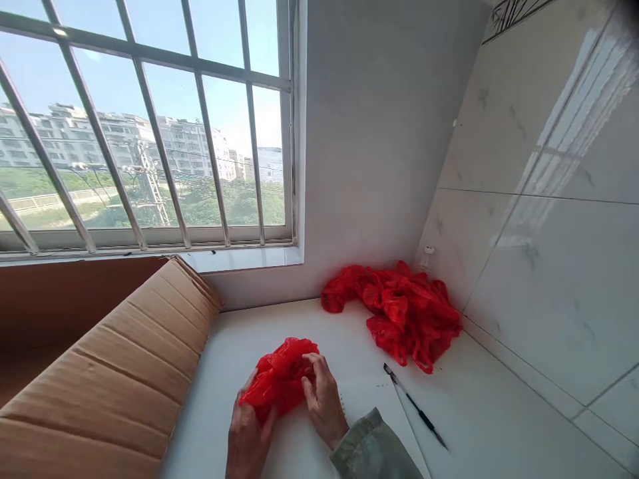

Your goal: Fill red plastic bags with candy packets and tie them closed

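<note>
A crumpled red plastic bag (280,378) is bunched up on the white tabletop (234,332), between my two hands. My left hand (248,429) grips its left and near side, thumb in front and fingers partly hidden behind the plastic. From the right, my right hand (323,398) has its curled fingers and thumb on the bag's right edge. A white notebook (384,412) lies partly under my right forearm, which wears a grey-green sleeve (377,449). Just right of the notebook rests a slim black pen (417,407), its tip end overlapping the top corner.
A heap of red plastic bags (399,309) lies against the back wall at the right, with a small clear bottle (427,258) behind it. An open cardboard box (114,352) stands at the left. Behind is a barred window (200,133); marble-look tiles (559,266) cover the right wall.
</note>
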`<state>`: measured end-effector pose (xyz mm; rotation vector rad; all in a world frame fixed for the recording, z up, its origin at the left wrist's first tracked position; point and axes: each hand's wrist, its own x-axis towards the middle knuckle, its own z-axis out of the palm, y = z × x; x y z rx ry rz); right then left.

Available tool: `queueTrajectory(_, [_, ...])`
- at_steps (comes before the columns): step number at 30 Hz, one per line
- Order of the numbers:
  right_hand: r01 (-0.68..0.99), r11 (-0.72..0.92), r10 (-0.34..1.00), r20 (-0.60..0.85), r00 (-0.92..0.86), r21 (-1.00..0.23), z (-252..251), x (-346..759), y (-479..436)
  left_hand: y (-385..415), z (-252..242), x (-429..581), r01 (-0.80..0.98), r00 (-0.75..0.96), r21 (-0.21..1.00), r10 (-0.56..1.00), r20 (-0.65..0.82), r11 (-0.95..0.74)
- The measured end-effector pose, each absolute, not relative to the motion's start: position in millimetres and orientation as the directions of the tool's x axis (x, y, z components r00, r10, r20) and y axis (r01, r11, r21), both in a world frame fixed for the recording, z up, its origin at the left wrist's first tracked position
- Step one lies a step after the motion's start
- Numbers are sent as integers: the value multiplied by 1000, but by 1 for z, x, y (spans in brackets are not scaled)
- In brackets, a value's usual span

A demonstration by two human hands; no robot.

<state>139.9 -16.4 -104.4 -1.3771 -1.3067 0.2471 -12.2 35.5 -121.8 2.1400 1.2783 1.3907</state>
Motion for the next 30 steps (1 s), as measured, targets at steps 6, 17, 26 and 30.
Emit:
queueTrajectory(6, [686, 217, 827, 504, 249, -694, -106, 148, -9, 38, -120, -12, 429, 302, 645, 774, 557, -632])
queueTrajectory(17, [529, 148, 790, 422, 446, -836, -99, 153, -8, 52, -117, -40, 637, 97, 571, 788, 608, -519])
queueTrajectory(26, [433, 152, 800, 368, 474, -889, -110, 166, -18, 29, -105, -32, 304, 8, 862, 906, 423, -406])
queueTrajectory(30, [462, 267, 817, 453, 357, -846, -98, 159, -24, 22, -105, -29, 301, 30, 765, 807, 589, -570])
